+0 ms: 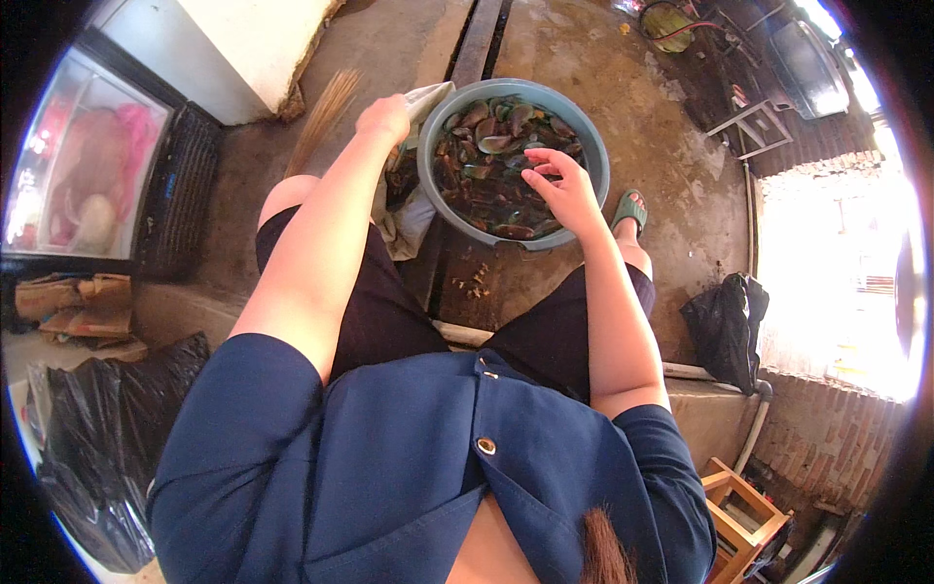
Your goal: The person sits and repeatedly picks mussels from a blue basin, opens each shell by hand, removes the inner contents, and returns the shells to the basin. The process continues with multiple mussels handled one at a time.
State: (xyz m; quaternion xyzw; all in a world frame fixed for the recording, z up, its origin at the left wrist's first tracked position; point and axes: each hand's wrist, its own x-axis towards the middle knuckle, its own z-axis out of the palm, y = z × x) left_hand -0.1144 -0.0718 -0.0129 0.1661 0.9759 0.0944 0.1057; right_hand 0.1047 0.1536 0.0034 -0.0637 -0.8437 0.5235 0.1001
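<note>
A round blue-grey plastic basin (595, 139) stands on the floor between my knees, filled with many brown and green mussels (476, 115) that seem to lie in water. My left hand (383, 118) is closed on the upper edge of a pale woven sack (405, 225) at the basin's left side. More shellfish seem to show in the sack's dark opening, though partly hidden. Over the right part of the basin hovers my right hand (558, 182), its fingers loosely curled and apart, with nothing seen between them.
A straw broom (325, 109) lies left of the sack, near a glass-doored cooler (87, 168). Black plastic bags (726, 328) are at right and lower left. A covered channel (478, 44) runs beneath the basin. At lower right is a wooden stool (737, 518).
</note>
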